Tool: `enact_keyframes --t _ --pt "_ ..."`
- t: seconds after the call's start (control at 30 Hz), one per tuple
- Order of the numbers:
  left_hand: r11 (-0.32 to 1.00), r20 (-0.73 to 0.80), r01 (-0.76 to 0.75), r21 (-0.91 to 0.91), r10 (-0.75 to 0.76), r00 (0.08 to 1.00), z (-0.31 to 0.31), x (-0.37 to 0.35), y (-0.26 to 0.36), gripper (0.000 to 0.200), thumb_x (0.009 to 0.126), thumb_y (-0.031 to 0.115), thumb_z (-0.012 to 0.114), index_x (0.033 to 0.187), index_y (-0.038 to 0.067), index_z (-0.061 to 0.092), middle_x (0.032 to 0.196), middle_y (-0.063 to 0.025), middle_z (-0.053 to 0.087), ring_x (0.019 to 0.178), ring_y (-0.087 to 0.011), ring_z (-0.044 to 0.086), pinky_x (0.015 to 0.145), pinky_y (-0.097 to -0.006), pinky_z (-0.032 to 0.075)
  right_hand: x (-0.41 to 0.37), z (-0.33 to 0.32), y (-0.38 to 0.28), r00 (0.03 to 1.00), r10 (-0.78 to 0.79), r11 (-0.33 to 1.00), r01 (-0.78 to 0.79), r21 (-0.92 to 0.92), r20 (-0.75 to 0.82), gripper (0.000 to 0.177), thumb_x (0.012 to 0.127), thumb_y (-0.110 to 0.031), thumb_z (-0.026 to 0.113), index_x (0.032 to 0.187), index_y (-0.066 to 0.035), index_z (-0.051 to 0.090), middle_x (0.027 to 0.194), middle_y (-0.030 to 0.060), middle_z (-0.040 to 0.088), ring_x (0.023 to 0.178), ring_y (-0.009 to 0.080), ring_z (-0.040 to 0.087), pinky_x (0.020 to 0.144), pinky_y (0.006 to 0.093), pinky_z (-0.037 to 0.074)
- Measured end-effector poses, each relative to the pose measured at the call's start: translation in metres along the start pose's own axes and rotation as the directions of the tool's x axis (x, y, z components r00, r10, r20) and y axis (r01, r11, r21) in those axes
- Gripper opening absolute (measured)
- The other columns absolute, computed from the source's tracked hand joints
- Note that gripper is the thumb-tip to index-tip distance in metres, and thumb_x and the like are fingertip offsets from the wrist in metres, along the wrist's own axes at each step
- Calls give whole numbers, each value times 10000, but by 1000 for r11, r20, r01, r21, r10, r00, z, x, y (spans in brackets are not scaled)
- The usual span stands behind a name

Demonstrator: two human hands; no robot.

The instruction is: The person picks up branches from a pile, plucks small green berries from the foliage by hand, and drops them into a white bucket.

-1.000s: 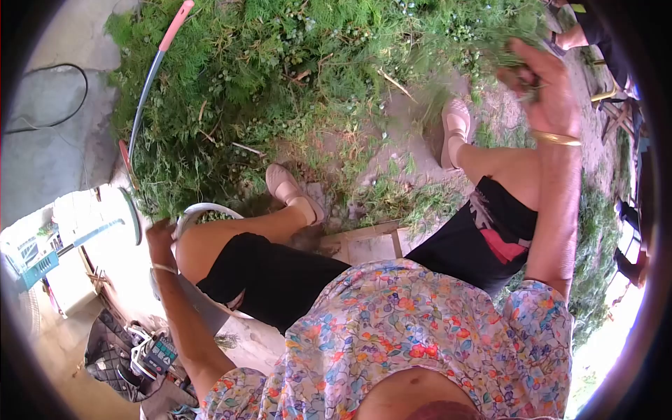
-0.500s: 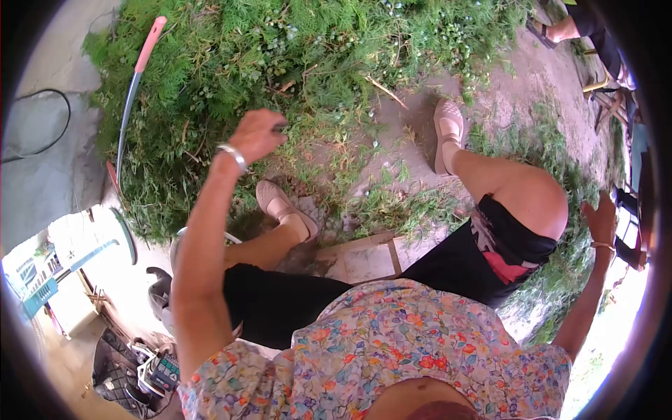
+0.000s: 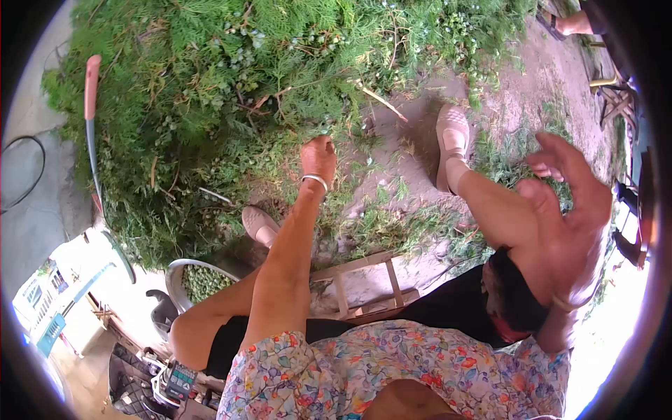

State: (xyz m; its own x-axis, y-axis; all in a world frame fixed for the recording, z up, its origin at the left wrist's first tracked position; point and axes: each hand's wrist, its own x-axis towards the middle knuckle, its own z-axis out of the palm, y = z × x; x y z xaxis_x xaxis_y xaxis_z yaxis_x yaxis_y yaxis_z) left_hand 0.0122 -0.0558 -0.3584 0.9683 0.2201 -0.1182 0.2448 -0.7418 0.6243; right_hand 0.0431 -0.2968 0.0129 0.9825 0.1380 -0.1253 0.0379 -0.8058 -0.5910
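A floral shirt [image 3: 392, 357] is filling the nearest part of the view. Close above it, the right hand [image 3: 570, 203] is hanging in front of the bent right leg, its fingers standing apart, with nothing showing between them; whether it is touching the leg, I cannot tell. The left hand [image 3: 319, 159], wearing a silvery bracelet [image 3: 315, 180], is reaching out over the ground, its fingers curling inward; I cannot tell whether it is pinching anything. Beside the left knee, a pale bowl [image 3: 173, 285] is holding small green berries [image 3: 206, 285]. Wooden slats [image 3: 357, 263] are lying between the legs. Farther out, leafy green branches [image 3: 210, 77] bearing pale berries are lying heaped on the ground just beyond the left hand, and a bare stick [image 3: 383, 102] is lying at their edge. A curved tool [image 3: 90, 140] with a pinkish handle is resting against the heap's left side. At the far right, another person's sandalled foot [image 3: 575, 24] is showing.
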Motion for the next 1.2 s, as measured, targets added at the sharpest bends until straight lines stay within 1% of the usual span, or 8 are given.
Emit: enact_keyframes --t 0.17,0.33,0.5,0.6,0.73,0.97,1.0,1.2 --pt "967 242 -244 79 219 945 43 29 32 170 739 61 572 896 70 639 824 -175 619 750 -349 589 679 -421 469 4 2 2 977 -1 999 -6 37 212 378 706 -60 696 1053 42 585 794 155 640 668 216 629 602 291 499" --pt "966 346 -114 233 27 938 76 37 42 321 735 67 569 1051 104 606 879 -168 626 860 -339 592 753 -432 470 2 5 1 986 -31 998 41 -54 166 369 691 -99 696 1011 48 586 784 138 619 724 243 629 662 307 477" --pt "964 353 -180 196 102 930 70 35 26 194 720 52 578 901 46 645 744 -187 630 697 -347 617 666 -401 504 0 0 1 968 -58 983 98 -158 244 399 680 -102 703 1025 53 574 899 176 642 714 244 626 643 319 485" --pt "926 375 197 -321 -66 925 52 15 19 140 714 141 671 790 25 649 760 -174 646 662 -272 633 640 -360 506 -3 1 1 967 -91 980 129 -150 236 418 679 -104 707 1038 55 565 943 185 641 710 243 627 637 319 492" --pt "994 448 67 83 -97 889 61 -25 28 224 727 246 662 850 63 623 845 -171 644 790 -357 611 736 -419 491 -5 4 0 954 -158 964 205 -171 254 404 706 -123 699 1036 65 561 952 186 641 702 245 626 619 319 499" --pt "999 433 -32 4 28 901 68 -21 21 144 728 146 610 763 7 607 752 -202 629 655 -322 624 610 -381 518 -5 11 -2 944 -194 947 251 -201 266 407 719 -133 694 1032 88 555 943 192 646 699 226 625 626 299 509" --pt "868 583 408 -283 -182 792 58 -22 17 69 686 74 618 723 16 610 645 -168 612 496 -210 593 471 -325 499 -5 11 -2 944 -192 948 249 -197 269 407 719 -133 694 1032 88 555 943 192 646 699 226 625 626 299 509" --pt "774 563 476 -417 -191 804 26 -95 -22 85 727 -66 587 784 -13 623 588 -60 593 448 -102 534 388 -232 459 -9 12 -5 930 -214 941 278 -191 299 421 701 -87 698 1056 84 551 954 188 645 706 229 622 644 297 512"
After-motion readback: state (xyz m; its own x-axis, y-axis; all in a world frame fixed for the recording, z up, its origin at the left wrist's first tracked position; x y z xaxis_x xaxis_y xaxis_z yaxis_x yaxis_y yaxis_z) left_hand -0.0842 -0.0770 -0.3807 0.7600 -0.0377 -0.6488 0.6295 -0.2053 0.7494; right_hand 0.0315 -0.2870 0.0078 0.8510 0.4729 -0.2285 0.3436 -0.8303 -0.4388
